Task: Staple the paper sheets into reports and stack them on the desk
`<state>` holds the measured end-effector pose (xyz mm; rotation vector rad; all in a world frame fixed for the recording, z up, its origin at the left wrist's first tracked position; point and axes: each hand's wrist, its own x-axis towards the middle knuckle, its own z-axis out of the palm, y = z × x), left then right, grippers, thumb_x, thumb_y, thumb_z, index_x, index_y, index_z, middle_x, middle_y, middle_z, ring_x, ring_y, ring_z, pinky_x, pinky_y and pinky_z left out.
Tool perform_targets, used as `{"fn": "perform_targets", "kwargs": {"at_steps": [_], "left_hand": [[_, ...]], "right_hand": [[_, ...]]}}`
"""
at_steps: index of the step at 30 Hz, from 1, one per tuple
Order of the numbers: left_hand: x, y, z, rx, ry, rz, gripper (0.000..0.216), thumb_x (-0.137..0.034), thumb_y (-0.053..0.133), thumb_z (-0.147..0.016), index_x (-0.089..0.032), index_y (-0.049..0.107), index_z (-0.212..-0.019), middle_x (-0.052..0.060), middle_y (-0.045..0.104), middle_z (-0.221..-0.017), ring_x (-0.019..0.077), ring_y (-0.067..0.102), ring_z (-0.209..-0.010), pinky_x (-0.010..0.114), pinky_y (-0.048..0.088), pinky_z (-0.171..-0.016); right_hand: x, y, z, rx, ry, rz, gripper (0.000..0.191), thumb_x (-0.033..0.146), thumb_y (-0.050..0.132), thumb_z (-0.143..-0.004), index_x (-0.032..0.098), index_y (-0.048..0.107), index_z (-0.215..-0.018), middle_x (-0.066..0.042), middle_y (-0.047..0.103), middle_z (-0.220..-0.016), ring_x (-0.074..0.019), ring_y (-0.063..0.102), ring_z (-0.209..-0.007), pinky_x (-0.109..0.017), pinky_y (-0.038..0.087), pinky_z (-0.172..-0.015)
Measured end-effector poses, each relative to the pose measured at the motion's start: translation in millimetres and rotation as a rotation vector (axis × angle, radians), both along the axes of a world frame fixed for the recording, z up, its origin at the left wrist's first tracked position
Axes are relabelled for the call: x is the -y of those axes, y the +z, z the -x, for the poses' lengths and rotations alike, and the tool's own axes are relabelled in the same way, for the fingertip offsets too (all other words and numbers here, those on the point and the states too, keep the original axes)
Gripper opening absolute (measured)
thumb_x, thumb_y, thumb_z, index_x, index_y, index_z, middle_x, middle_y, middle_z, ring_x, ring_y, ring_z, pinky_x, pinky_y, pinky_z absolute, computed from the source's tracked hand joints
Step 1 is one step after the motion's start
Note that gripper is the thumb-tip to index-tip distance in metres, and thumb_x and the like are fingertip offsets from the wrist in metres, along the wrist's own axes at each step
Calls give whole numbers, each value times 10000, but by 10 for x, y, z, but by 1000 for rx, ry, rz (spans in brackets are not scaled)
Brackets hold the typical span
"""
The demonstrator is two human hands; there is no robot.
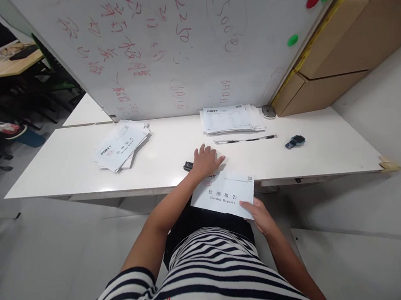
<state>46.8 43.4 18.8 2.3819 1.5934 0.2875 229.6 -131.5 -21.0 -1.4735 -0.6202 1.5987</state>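
My right hand grips the lower right corner of a white testing report, thumb on top. The report is tilted and lies against the table's front edge, over my lap. My left hand is above the table just beyond the report's upper edge, palm down with fingers spread. Beside it on the left is a small black object, partly hidden by the hand; its kind does not show. Whether the left hand touches the report or the table, I cannot tell.
On the white table lie a left stack of reports, a right stack of printed sheets, a thin black-and-white strip and a dark blue watch-like item. Behind stand a whiteboard and cardboard boxes.
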Motion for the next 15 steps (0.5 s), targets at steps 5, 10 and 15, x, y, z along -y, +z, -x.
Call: {"fn": "perform_targets", "kwargs": {"at_steps": [5, 10, 15], "left_hand": [[-2, -47, -26, -10, 91, -15, 570, -589, 283, -923, -169, 566, -1184, 159, 476, -1383, 369, 227, -1395, 599, 144, -1114], [30, -73, -77, -29, 174, -66, 529, -551, 344, -919, -146, 569, -1175, 181, 471, -1374, 390, 197, -1399, 621, 66, -1119], [17, -77, -79, 3, 153, -36, 525, -555, 407, -900, -139, 567, -1179, 183, 449, -1402, 385, 211, -1395, 608, 53, -1126]], "right_hand": [[109, -56, 75, -87, -8, 20, 423, 390, 806, -611, 175, 707, -961, -78, 748, -953, -253, 699, -780, -349, 560, -653], [135, -156, 125, -77, -13, 38, 430, 416, 835, -570, 163, 725, -900, -86, 752, -934, -264, 705, -809, -382, 568, -721], [98, -149, 116, -80, -24, 32, 463, 426, 855, -529, 157, 735, -886, -94, 753, -922, -276, 705, -825, -403, 559, -774]]}}
